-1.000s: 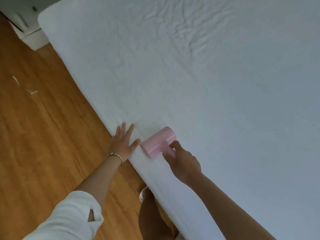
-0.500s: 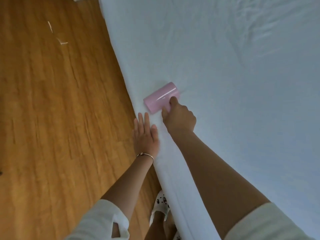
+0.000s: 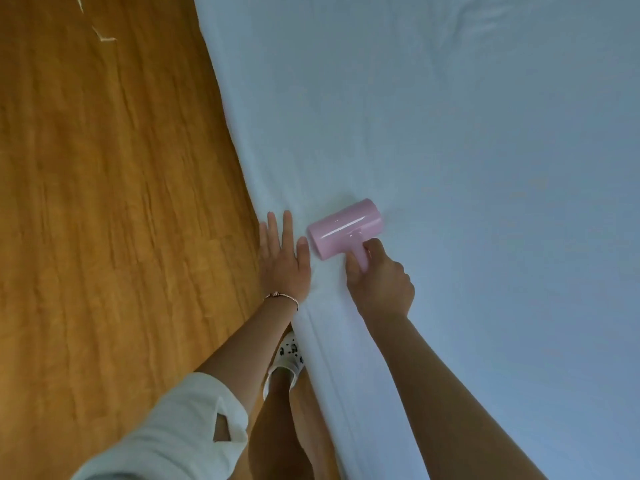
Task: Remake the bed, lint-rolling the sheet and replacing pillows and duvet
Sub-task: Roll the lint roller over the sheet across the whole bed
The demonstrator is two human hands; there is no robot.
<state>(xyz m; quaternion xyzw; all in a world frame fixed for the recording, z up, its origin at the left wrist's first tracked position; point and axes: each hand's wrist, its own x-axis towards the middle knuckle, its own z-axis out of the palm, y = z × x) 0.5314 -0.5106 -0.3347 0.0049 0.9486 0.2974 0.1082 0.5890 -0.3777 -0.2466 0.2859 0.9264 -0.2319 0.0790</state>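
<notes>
Sheet point(image 3: 467, 150) of plain white cloth covers the whole bed, pulled mostly smooth, with a patch of soft creases far up toward the top right and a long folded ridge running down along the near edge of the mattress. On it, close to that edge, sits the lint roller point(image 3: 346, 228): a glossy pale pink drum, short and round like a tin, with a stubby pink handle coming off its side. Light streaks along its smooth plastic shell. The right hand point(image 3: 379, 278) has its fingers curled tight round the handle, thumb up against the stem, and the drum lies flat against the cloth

Just beside the drum, the left hand point(image 3: 284, 258) lies flat, fingers straight and slightly spread, palm pressed on the very edge of the sheet where it turns down the side of the bed. A thin metal bracelet point(image 3: 282, 296) circles that wrist, and a rolled white sleeve point(image 3: 173, 431) of crumpled fabric bunches at the elbow

To the left stretches the wooden floor point(image 3: 104, 220), warm orange-brown with streaky grain. Two small pale scraps point(image 3: 104, 34) lie on it far off. Below the left forearm a white perforated clog point(image 3: 289, 358) with dark charms stands on the boards, tight against the bed's side
</notes>
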